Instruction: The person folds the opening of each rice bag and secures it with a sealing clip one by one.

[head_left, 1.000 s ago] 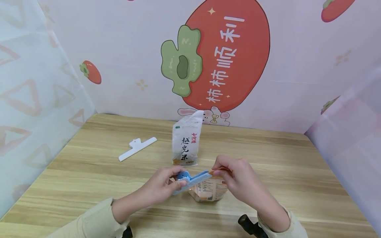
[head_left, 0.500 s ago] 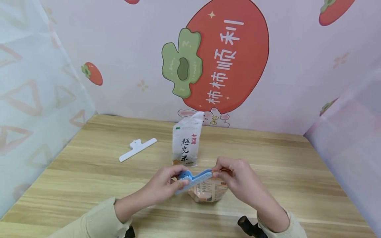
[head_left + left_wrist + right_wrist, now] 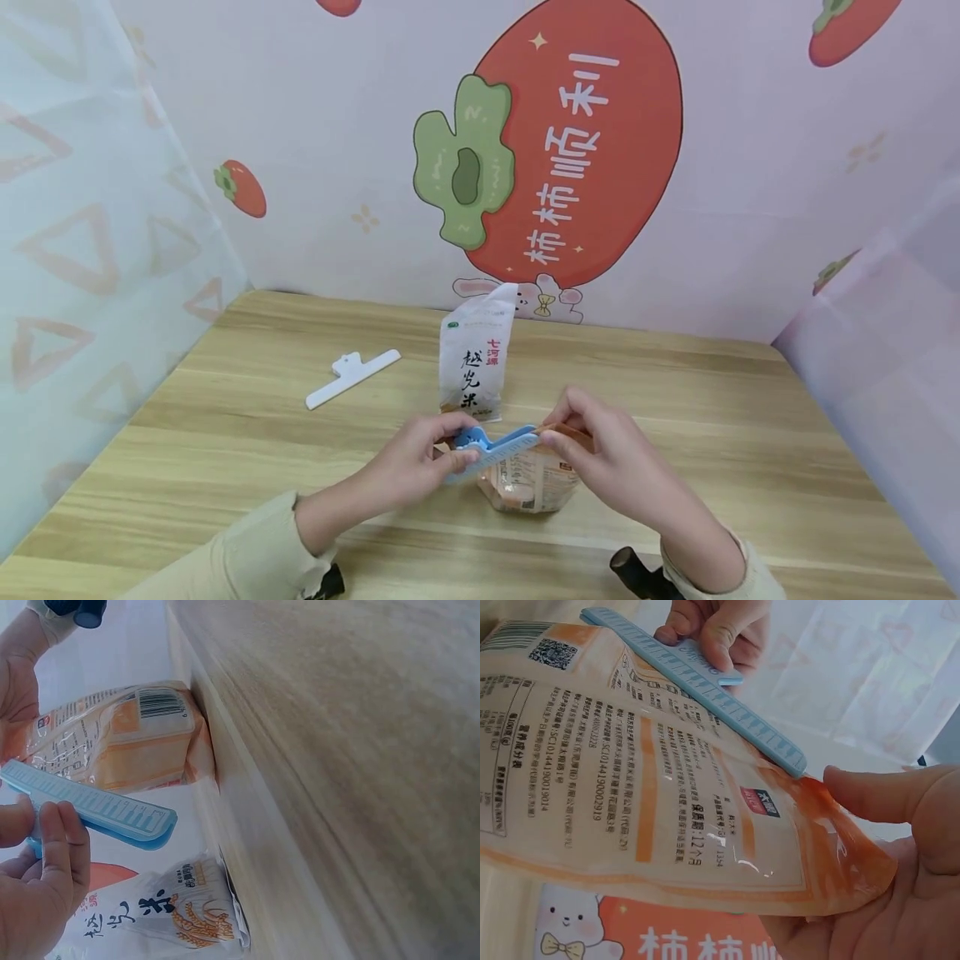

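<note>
A light-blue bag clip (image 3: 504,452) is pinched at its handles between the thumb and fingers of my left hand (image 3: 411,454). Its long jaws stand apart at the far end, beside the top of an orange rice bag (image 3: 528,487). The thumb and fingers of my right hand (image 3: 611,454) pinch the bag's orange top edge, as the right wrist view shows too. There, the clip (image 3: 705,694) lies along the bag's side (image 3: 630,772), its tip close to my right thumb. The bag stands upright on the table, its top tilted to the right.
A white rice bag (image 3: 474,362) stands just behind the hands. To its left lies a white bag clip (image 3: 352,379) on the wooden table (image 3: 187,467). Printed cloth walls (image 3: 337,150) close off the back and sides.
The head view has shifted slightly. Both hands keep their grips, and the clip's tip stays by the bag's top. A bit more of the orange top shows at the right fingers.
</note>
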`<state>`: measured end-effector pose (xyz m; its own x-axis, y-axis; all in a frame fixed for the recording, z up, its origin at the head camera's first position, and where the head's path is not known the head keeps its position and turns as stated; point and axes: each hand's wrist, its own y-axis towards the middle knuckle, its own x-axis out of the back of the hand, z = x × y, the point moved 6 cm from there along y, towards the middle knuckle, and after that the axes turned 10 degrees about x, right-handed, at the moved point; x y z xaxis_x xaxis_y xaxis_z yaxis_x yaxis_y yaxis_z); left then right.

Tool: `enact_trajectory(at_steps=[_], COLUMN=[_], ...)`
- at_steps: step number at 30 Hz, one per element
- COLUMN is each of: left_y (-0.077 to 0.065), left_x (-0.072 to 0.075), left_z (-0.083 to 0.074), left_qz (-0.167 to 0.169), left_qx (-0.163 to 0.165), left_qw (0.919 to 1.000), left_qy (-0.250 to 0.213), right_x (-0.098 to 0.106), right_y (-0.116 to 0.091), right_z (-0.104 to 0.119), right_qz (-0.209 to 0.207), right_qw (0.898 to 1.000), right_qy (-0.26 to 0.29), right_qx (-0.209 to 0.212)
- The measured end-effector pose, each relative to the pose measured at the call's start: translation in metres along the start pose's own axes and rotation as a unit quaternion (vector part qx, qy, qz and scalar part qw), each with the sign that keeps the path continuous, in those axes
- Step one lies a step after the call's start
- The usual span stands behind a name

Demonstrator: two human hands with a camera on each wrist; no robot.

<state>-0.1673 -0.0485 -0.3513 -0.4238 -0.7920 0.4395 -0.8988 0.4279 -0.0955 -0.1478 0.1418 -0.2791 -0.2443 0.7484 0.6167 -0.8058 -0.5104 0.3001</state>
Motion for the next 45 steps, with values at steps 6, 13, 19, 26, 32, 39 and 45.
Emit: enact_trajectory(at_steps=[6,13,19,26,32,39,45], left_y=[-0.001,-0.003,-0.005,-0.004,-0.003,-0.004,-0.005], left_x=[-0.002,-0.002,-0.002,-0.005,-0.005,-0.004,-0.004], left_z=[-0.001,-0.001,0.002,-0.001,-0.005,-0.007,-0.008], left_qz=[0.000,0.004,-0.002,-0.009,-0.008,-0.010,-0.005], left_qx=[-0.008,-0.009,-0.014,-0.022,-0.024,-0.021,-0.028], left_qw=[1.0000,0.9999,0.9998,0.9996,0.9995,0.9995,0.9994], left_qy=[0.004,-0.005,-0.012,-0.015,-0.019,-0.022,-0.020], right_x=[0.003,0.006,0.009,0.010,0.008,0.007,0.009], right_y=[-0.008,-0.015,-0.016,-0.018,-0.018,-0.014,-0.019], right_z=[-0.002,0.003,0.004,0.003,0.006,0.007,-0.002], right_qz=[-0.047,-0.117,-0.150,-0.160,-0.153,-0.120,-0.100], right_qw=[0.999,0.991,0.983,0.983,0.985,0.992,0.995], right_qy=[-0.023,-0.061,-0.091,-0.081,-0.067,-0.014,0.004], right_qx=[0.002,0.034,0.050,0.049,0.049,0.044,-0.003])
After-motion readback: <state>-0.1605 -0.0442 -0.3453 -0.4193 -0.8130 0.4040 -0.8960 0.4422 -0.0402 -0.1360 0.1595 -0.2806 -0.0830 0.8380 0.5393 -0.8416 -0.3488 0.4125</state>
